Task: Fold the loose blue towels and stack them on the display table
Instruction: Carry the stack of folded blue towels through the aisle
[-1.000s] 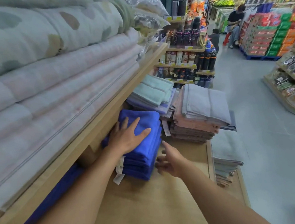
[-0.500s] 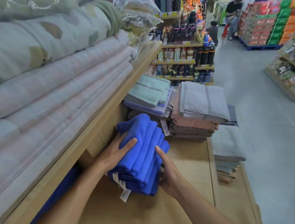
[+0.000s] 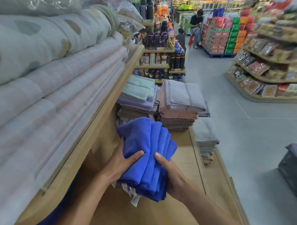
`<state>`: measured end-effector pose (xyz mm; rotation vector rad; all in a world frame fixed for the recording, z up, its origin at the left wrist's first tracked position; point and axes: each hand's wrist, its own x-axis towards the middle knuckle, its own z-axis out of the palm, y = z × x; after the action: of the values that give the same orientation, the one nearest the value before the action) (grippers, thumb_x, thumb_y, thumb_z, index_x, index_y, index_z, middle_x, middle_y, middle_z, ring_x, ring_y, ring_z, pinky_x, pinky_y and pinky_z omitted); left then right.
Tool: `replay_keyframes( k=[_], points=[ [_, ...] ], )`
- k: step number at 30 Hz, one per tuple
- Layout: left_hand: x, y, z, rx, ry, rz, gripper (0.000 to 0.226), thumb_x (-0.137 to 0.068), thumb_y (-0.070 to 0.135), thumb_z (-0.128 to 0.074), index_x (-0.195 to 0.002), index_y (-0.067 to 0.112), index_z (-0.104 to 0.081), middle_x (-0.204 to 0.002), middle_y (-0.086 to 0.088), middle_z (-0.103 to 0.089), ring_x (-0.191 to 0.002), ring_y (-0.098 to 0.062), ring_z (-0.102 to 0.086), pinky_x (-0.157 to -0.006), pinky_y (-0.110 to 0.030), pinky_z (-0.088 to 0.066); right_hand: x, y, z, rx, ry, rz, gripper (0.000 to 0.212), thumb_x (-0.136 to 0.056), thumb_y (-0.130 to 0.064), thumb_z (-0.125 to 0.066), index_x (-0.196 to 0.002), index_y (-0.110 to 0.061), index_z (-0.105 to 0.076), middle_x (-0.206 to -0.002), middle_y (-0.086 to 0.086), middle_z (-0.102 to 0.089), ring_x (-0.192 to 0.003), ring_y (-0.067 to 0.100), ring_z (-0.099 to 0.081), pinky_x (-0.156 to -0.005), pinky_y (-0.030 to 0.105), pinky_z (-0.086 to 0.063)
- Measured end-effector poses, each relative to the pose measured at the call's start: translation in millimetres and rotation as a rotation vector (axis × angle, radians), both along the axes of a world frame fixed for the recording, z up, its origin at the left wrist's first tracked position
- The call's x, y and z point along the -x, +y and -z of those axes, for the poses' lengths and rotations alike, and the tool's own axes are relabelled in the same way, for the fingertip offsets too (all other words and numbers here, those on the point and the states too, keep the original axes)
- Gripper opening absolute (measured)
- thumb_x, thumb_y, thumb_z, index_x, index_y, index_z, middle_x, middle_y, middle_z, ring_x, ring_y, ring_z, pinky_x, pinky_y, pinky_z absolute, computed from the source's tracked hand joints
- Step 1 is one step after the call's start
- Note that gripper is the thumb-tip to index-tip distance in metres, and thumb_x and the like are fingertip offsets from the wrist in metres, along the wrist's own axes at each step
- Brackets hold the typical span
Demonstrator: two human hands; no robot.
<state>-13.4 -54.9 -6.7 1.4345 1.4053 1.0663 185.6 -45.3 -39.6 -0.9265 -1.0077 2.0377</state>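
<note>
My left fingers (image 3: 135,155) and right fingers (image 3: 159,158) are closed around a stack of folded blue towels (image 3: 148,156), tilted above the desk (image 3: 183,162). This looks like the stacking step: next I'd level the stack and set it down squarely beside the grey towel pile (image 3: 180,101).

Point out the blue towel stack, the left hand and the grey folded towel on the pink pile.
blue towel stack (image 3: 148,153): head view, top towel's face.
left hand (image 3: 120,165): head view, back of hand.
grey folded towel (image 3: 182,95): head view, top face.
</note>
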Motion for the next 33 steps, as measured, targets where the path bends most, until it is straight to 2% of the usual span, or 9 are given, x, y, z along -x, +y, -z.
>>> replay_keyframes(
  k=[2, 5, 7, 10, 14, 20, 25, 29, 33],
  points=[
    [-14.3, -11.5, -1.7, -0.078, -0.047, -0.023, 0.101, -0.068, 0.069, -0.076, -0.151, 0.038, -0.027, -0.146, 0.022, -0.046, -0.132, 0.016, -0.043, -0.117, -0.022, -0.035, -15.3, -11.8, -8.0, -0.075, -0.051, 0.038, 0.063, -0.091, -0.051, -0.074, -0.145, -0.027, -0.052, -0.142, 0.007, -0.063, -0.132, 0.026, -0.059, -0.102, 0.036, -0.054],
    [-44.9, -21.0, -14.5, -0.157, -0.117, 0.07, 0.071, -0.081, 0.048, -0.078, -0.142, 0.047, -0.041, -0.136, 0.025, -0.059, -0.128, 0.009, -0.051, -0.102, -0.013, -0.045, -48.1, -31.5, -22.0, -0.134, -0.077, 0.078, 0.065, -0.09, -0.05, -0.075, -0.145, -0.025, -0.052, -0.142, 0.007, -0.063, -0.132, 0.026, -0.06, -0.1, 0.033, -0.055],
    [-70.8, -24.8, -27.0, -0.17, -0.149, 0.125, 0.076, -0.076, 0.054, -0.077, -0.141, 0.05, -0.038, -0.135, 0.03, -0.057, -0.128, 0.008, -0.052, -0.096, -0.012, -0.046, -76.6, -45.9, -32.7, -0.15, -0.089, 0.125, 0.064, -0.089, -0.049, -0.078, -0.143, -0.023, -0.055, -0.14, 0.007, -0.065, -0.13, 0.025, -0.061, -0.097, 0.03, -0.055],
    [-116.5, -26.5, -37.6, -0.201, -0.174, 0.226, 0.091, -0.069, 0.061, -0.077, -0.147, 0.049, -0.032, -0.144, 0.024, -0.051, -0.134, 0.004, -0.049, -0.104, -0.023, -0.044, -124.1, -66.6, -50.2, -0.196, -0.149, 0.244, 0.058, -0.087, -0.048, -0.08, -0.137, -0.029, -0.06, -0.138, 0.007, -0.066, -0.129, 0.025, -0.062, -0.096, 0.03, -0.056],
    [-196.4, -30.5, -48.0, -0.22, -0.177, 0.352, 0.096, -0.066, 0.066, -0.076, -0.148, 0.051, -0.029, -0.144, 0.028, -0.048, -0.133, 0.008, -0.047, -0.104, -0.019, -0.043, -198.5, -97.1, -63.8, -0.242, -0.186, 0.369, 0.048, -0.09, -0.049, -0.075, -0.134, -0.034, -0.062, -0.139, 0.008, -0.065, -0.13, 0.028, -0.061, -0.097, 0.031, -0.056],
    [-346.0, -43.3, -39.9, -0.198, -0.189, 0.545, 0.085, -0.064, 0.076, -0.077, -0.136, 0.062, -0.034, -0.133, 0.032, -0.055, -0.123, 0.006, -0.056, -0.095, -0.019, -0.047, -331.4, -153.2, -54.4, -0.153, -0.151, 0.61, 0.089, -0.075, -0.05, -0.087, -0.147, -0.018, -0.047, -0.14, 0.01, -0.064, -0.128, 0.029, -0.062, -0.094, 0.033, -0.057],
    [-489.5, -69.0, -22.8, -0.151, -0.234, 0.668, 0.076, -0.072, 0.064, -0.08, -0.137, 0.055, -0.041, -0.13, 0.024, -0.06, -0.12, -0.003, -0.062, -0.088, -0.012, -0.05, -457.5, -201.3, -43.0, -0.129, -0.197, 0.747, 0.085, -0.077, -0.052, -0.085, -0.147, -0.022, -0.048, -0.143, 0.008, -0.062, -0.133, 0.029, -0.058, -0.109, 0.044, -0.046],
    [-585.4, -91.1, 3.6, -0.083, -0.231, 0.708, 0.08, -0.07, 0.07, -0.078, -0.137, 0.06, -0.038, -0.133, 0.029, -0.057, -0.122, 0.0, -0.06, -0.088, -0.012, -0.051, -546.7, -232.9, -25.3, -0.066, -0.22, 0.769, 0.07, -0.08, -0.051, -0.084, -0.14, -0.029, -0.056, -0.143, 0.008, -0.062, -0.133, 0.028, -0.059, -0.104, 0.036, -0.053],
    [-643.0, -103.9, 32.1, -0.015, -0.214, 0.665, 0.075, -0.065, 0.076, -0.076, -0.127, 0.074, -0.034, -0.128, 0.043, -0.052, -0.119, 0.011, -0.056, -0.085, -0.005, -0.047, -607.7, -241.1, 3.0, 0.01, -0.208, 0.741, 0.082, -0.075, -0.054, -0.086, -0.144, -0.025, -0.051, -0.142, 0.006, -0.063, -0.132, 0.026, -0.059, -0.102, 0.035, -0.053]
  ],
)
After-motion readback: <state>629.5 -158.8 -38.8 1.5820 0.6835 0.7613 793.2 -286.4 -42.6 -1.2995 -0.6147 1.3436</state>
